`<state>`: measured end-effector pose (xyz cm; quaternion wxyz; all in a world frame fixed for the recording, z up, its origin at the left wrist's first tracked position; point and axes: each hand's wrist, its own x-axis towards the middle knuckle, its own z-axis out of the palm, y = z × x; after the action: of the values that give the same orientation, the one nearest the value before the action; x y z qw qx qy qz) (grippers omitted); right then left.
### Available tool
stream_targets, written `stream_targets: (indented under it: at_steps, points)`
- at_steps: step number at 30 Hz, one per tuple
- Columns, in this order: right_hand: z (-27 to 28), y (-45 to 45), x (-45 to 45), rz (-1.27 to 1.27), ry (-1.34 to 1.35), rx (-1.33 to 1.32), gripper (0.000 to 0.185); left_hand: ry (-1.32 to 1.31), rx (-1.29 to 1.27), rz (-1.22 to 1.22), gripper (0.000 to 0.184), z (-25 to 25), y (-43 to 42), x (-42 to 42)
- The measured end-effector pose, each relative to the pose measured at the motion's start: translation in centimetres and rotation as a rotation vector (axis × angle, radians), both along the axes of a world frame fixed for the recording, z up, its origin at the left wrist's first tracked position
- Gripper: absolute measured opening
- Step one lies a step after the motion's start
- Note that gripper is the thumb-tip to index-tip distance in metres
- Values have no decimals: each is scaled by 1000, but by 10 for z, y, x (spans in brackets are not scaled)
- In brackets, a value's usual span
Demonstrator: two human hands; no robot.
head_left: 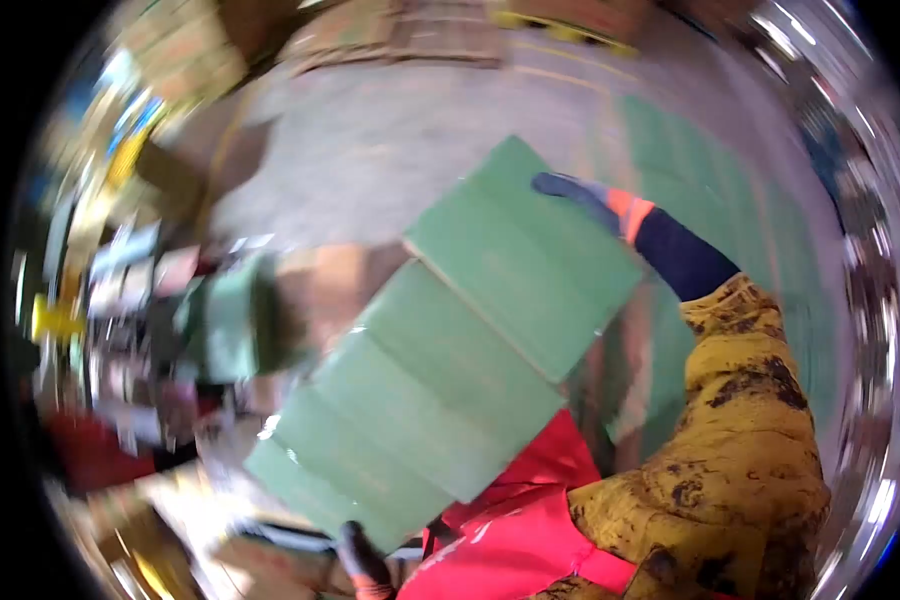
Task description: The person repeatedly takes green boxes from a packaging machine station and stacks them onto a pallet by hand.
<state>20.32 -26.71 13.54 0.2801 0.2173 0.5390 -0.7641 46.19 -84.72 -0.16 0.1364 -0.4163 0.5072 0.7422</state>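
In the head view a large green cardboard sheet (450,370) with fold lines, apparently a flattened carton, lies slantwise in front of my body. My right hand (575,193), in a dark glove with an orange cuff, holds its far right edge, the thumb side lying on top and the other fingers hidden beneath. Low in the view, my left hand (362,560), also gloved, grips the near left end, mostly hidden by the sheet and the frame edge. A red apron (515,540) touches the near edge of the sheet.
Green flat sheets (700,170) cover the right side. At the left stands a blurred green box (235,320) near piled goods. Stacked cartons (185,50) are at top left, and flat brown cardboard (440,35) lies at the far edge of the grey floor (340,150).
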Motion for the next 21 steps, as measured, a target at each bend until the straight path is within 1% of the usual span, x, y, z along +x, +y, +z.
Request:
stream_targets:
  at_steps: [1,3,4,5,6,8,9,10,11,12,13,15,16,17,18,19,21]
  points:
    - [11,19,68,-116,36,-4,47,247,-204,-332,41,-8,-27,-15]
    - [5,45,201,-346,244,419,48,407,-169,-653,51,-39,-66,-83]
    - [1,55,263,-435,331,647,48,422,-87,-795,52,-14,-48,-128]
    - [5,62,324,-556,312,624,49,430,-9,-927,53,28,-12,-159]
    - [8,61,387,-672,291,589,49,599,-87,-1062,51,119,89,-146]
    - [11,58,504,-864,254,543,50,539,-147,-1160,49,116,147,-191]
    - [9,58,561,-946,238,532,51,770,-189,-1306,48,166,222,-166]
    - [1,58,614,-1056,241,530,52,854,-169,-1443,47,140,243,-192]
    - [-8,59,667,-1164,249,531,53,885,-173,-1623,46,156,301,-182]
    - [-23,56,719,-1302,265,541,54,942,-195,-1665,46,183,369,-139]
    - [-32,58,766,-1431,281,550,56,1050,-157,-1738,47,184,431,-115]
    - [-21,67,847,-1609,292,382,61,1136,-138,-1926,47,185,558,-63]
    - [10,72,872,-1672,275,351,62,1335,-60,-1986,45,175,619,-34]
    - [37,54,823,-1726,267,354,63,1552,55,-2006,43,160,646,-80]
    - [45,58,834,-1772,320,289,66,1481,74,-2072,41,180,684,-50]
    - [34,96,879,-1797,326,247,65,1391,66,-2148,40,195,745,12]
    - [13,162,945,-1833,341,186,62,1423,72,-2210,40,180,857,69]
